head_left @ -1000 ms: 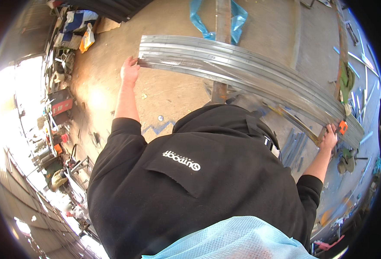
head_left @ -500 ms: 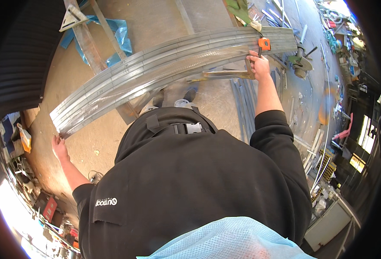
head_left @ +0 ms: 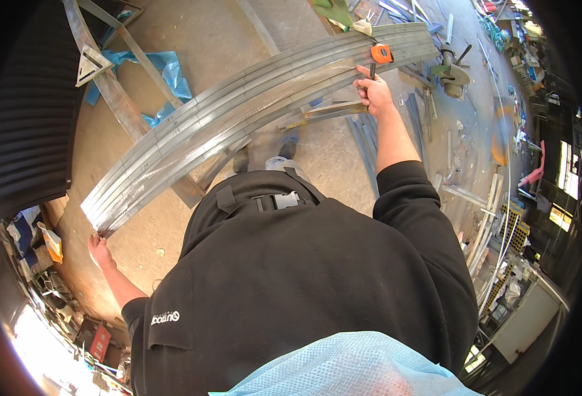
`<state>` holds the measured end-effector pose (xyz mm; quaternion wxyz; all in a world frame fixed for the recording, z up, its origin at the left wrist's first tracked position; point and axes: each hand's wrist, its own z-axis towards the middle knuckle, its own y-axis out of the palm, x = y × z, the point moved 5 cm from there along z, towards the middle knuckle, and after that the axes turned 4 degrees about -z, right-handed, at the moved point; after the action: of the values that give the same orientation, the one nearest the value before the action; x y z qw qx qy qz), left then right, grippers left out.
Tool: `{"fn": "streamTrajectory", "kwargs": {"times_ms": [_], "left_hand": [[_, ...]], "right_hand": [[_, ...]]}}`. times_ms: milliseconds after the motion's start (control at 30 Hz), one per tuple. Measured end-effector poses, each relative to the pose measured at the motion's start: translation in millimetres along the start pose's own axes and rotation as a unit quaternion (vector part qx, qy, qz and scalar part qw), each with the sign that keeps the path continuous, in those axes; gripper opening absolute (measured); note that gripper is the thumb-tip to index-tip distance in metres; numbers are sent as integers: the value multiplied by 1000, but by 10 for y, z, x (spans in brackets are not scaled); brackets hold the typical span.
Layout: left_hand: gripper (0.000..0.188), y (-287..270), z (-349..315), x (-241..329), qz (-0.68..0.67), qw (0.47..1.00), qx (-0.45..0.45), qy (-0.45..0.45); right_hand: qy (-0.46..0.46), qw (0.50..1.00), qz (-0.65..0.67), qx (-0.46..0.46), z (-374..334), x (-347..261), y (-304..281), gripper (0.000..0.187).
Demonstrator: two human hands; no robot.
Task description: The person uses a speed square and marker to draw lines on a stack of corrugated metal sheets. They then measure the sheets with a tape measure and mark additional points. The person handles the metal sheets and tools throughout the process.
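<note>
A long bundle of curved grey metal strips (head_left: 251, 109) lies across supports in front of me, running from lower left to upper right. My left hand (head_left: 99, 251) reaches the bundle's lower-left end and touches it with the fingertips; its grip is too small to make out. My right hand (head_left: 374, 94) is at the bundle's near edge close to the upper-right end, closed around a short dark marker-like tool (head_left: 372, 69). An orange tape measure (head_left: 382, 53) rests on the strips just above that hand. My black hooded top fills the lower middle of the view.
A metal frame with a triangular bracket (head_left: 93, 63) and blue plastic sheeting (head_left: 169, 72) lie on the concrete floor (head_left: 205, 33) to the left. Loose steel bars (head_left: 370, 142) and tools (head_left: 450, 69) lie to the right. A dark corrugated wall (head_left: 20, 112) stands at left, with cluttered shelves (head_left: 47, 290) at lower left.
My head has turned, so the bundle now slants from lower left up to the right. Both hands have stayed at its two ends; the right hand still sits by the orange tape measure.
</note>
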<state>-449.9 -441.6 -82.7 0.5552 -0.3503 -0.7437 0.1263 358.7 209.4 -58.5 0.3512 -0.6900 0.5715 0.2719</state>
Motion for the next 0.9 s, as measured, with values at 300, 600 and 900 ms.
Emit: {"fn": "streamTrajectory", "kwargs": {"times_ms": [300,600,900], "left_hand": [[74,14,-92,58,17,1000,-1,-1],[75,17,-57,33,16,1000,6,-4],[75,21,-4,15,31,999,14,-3]], "right_hand": [[-8,1000,-1,-17,99,-42,-53,53],[-27,999,-33,0,78,-42,7,53],[-27,999,-29,2,43,-1,-24,56]]}}
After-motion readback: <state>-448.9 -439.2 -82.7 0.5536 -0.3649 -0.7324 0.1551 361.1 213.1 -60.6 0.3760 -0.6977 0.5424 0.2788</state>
